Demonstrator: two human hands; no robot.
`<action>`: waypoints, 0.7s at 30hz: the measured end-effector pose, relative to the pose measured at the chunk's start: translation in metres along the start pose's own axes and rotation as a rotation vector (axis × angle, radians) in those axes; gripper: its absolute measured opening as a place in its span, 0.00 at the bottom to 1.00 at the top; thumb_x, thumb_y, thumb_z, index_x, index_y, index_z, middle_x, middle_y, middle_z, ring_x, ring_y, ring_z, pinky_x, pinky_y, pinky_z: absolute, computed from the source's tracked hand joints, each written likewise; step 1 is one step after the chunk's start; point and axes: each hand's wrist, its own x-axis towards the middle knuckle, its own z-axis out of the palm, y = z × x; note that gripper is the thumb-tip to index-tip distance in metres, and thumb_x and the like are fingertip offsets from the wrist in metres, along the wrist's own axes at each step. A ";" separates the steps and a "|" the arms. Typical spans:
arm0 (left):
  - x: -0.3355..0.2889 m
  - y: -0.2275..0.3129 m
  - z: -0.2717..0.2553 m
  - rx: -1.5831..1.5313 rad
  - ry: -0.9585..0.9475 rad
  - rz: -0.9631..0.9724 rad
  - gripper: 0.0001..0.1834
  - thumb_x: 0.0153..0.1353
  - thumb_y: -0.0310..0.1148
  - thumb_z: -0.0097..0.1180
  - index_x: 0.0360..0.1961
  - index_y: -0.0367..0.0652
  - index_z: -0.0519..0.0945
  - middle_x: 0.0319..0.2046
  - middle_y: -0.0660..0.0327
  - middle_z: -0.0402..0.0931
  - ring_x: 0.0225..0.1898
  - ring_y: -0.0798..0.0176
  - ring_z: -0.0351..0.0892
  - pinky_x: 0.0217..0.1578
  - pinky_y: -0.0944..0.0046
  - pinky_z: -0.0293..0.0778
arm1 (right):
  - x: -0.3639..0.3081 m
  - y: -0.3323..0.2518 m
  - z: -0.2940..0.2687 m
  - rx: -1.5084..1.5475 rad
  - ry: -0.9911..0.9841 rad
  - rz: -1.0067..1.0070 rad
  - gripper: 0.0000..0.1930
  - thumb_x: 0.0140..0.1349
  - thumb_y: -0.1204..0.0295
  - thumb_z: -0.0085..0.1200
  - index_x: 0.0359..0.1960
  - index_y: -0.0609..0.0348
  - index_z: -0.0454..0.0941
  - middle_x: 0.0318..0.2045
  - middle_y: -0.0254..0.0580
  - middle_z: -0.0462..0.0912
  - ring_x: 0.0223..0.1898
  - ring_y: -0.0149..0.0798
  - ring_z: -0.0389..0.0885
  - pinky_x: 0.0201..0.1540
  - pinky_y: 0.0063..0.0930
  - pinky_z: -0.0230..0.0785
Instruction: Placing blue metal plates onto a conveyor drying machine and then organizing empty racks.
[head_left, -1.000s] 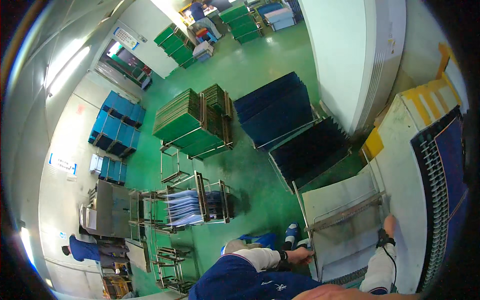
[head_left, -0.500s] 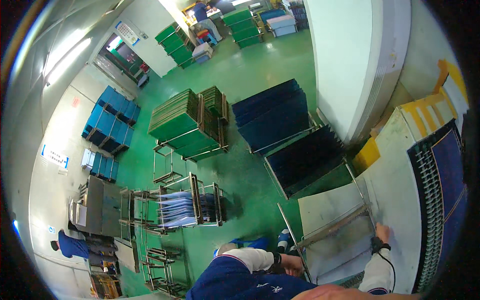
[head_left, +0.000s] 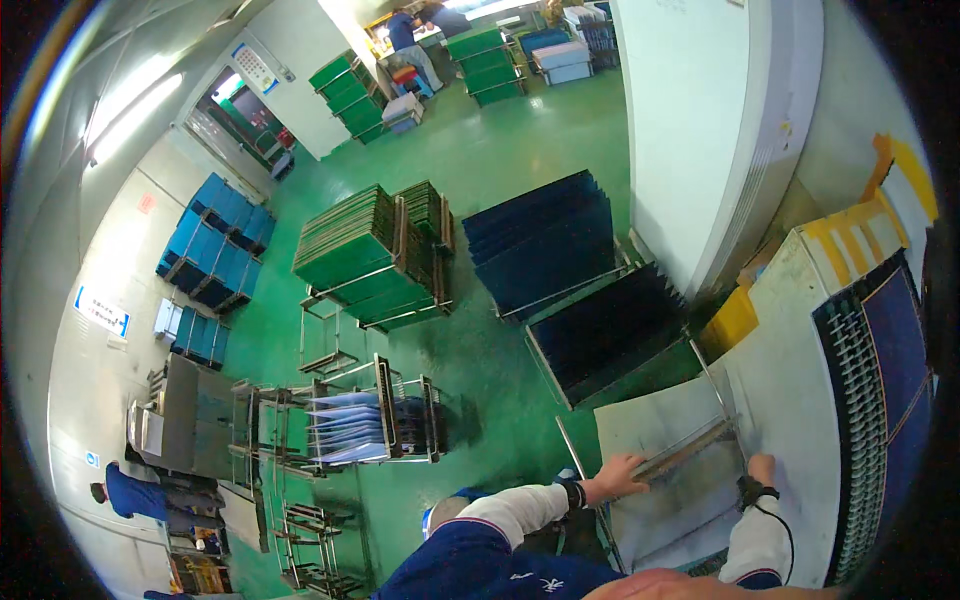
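Note:
A metal rack with a slotted crossbar stands in front of me at the lower right, beside a pale machine side. My left hand reaches over its left rail, fingers stretched out near the crossbar's left end; I cannot tell whether they touch it. My right hand is closed at the rack's right side rail, apparently gripping it, with its fingers partly hidden. A black band with a cord circles my right wrist. Just beyond the rack, dark panels stand in another rack.
Green panels fill racks left of centre, with light blue sheets in a rack nearer me. A conveyor carries a dark blue panel at right. A white pillar rises behind. A person stands at far left; others work at the back.
My left hand has moved up and to the right, from the rack's left rail toward the crossbar, and its fingers have opened. My right hand stays at the right rail.

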 end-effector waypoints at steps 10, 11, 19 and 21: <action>-0.007 -0.013 0.009 -0.122 -0.152 -0.056 0.36 0.51 0.46 0.63 0.59 0.44 0.64 0.47 0.46 0.74 0.47 0.45 0.75 0.47 0.52 0.71 | -0.013 -0.014 -0.018 0.341 0.275 -0.012 0.03 0.45 0.77 0.51 0.18 0.63 0.75 0.27 0.57 0.77 0.35 0.57 0.75 0.38 0.47 0.65; -0.006 -0.016 0.011 -0.116 -0.153 -0.044 0.36 0.52 0.45 0.62 0.59 0.44 0.64 0.47 0.46 0.74 0.47 0.45 0.75 0.47 0.52 0.71 | -0.012 -0.014 -0.014 0.327 0.277 0.031 0.04 0.45 0.77 0.51 0.17 0.62 0.74 0.27 0.56 0.77 0.35 0.57 0.74 0.38 0.47 0.64; -0.005 -0.016 0.001 -0.169 -0.283 -0.114 0.37 0.53 0.49 0.62 0.59 0.43 0.62 0.44 0.44 0.75 0.46 0.43 0.76 0.44 0.51 0.71 | -0.059 -0.054 -0.022 0.295 0.603 -0.156 0.03 0.50 0.77 0.51 0.21 0.61 0.75 0.26 0.53 0.76 0.35 0.55 0.73 0.40 0.44 0.65; -0.006 -0.017 0.000 -0.156 -0.293 -0.095 0.38 0.53 0.50 0.62 0.59 0.42 0.62 0.44 0.43 0.75 0.46 0.43 0.76 0.44 0.51 0.72 | -0.097 -0.071 -0.014 0.563 0.433 -0.167 0.03 0.52 0.76 0.51 0.23 0.62 0.76 0.26 0.52 0.77 0.33 0.53 0.75 0.38 0.43 0.67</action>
